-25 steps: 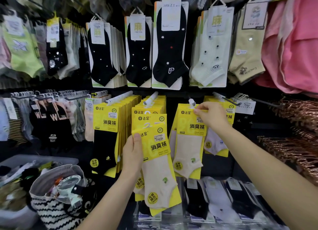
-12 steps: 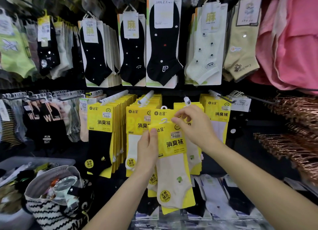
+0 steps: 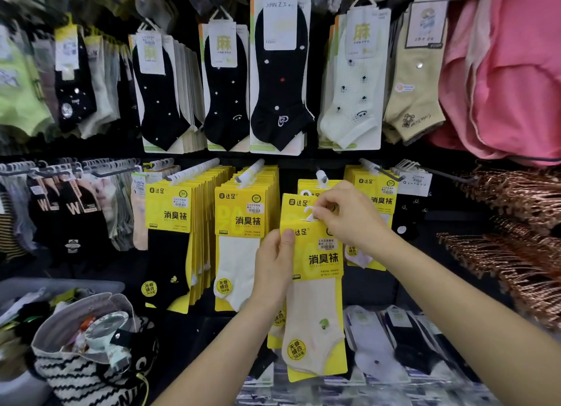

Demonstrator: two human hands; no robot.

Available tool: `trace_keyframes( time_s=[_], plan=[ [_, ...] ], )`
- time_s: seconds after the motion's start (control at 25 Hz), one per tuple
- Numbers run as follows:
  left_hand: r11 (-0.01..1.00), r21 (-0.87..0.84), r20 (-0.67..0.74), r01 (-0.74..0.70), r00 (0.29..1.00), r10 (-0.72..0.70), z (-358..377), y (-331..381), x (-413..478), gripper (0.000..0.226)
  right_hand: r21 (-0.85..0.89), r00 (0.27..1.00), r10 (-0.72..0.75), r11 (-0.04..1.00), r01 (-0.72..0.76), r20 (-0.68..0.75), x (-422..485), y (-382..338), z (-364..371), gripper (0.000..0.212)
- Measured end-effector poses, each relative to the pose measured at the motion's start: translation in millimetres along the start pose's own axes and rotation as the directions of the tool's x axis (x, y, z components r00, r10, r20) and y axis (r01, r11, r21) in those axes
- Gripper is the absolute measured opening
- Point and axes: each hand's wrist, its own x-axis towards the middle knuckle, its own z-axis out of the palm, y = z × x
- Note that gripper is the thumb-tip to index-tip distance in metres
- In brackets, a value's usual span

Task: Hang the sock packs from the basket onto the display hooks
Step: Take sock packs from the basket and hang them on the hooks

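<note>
Pink clothes (image 3: 510, 81) hang at the upper right. Below them, copper-coloured hangers (image 3: 522, 248) lie in rows. A bag (image 3: 79, 378) with black and white stripes stands open at the lower left.

Left hand (image 3: 273, 269), right hand (image 3: 349, 217) bare; forearms (image 3: 455, 299) bare to frame edge (thumbnail (image 3: 288, 234) trimmed short).

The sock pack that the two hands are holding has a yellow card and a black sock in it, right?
Not black. The sock pack held by the left hand and right hand has a yellow card and a cream sock, as the head view shows.
</note>
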Motion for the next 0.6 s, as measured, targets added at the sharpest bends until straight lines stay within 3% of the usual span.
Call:
trace_keyframes(
  time_s=[0.36,0.6],
  plan=[
    [0.995,0.06,-0.172,0.079,0.983,-0.068,-46.4,-12.4,9.0,0.027,0.086,0.967,0.233,0.971,-0.225,-0.105,39.9,24.2,-21.2,0.023],
    [0.995,0.057,-0.16,0.078,0.985,-0.068,-63.0,-13.9,5.8,0.029,0.002,0.965,0.255,0.967,-0.255,-0.063,57.2,24.5,-10.7,0.017]
  ],
)
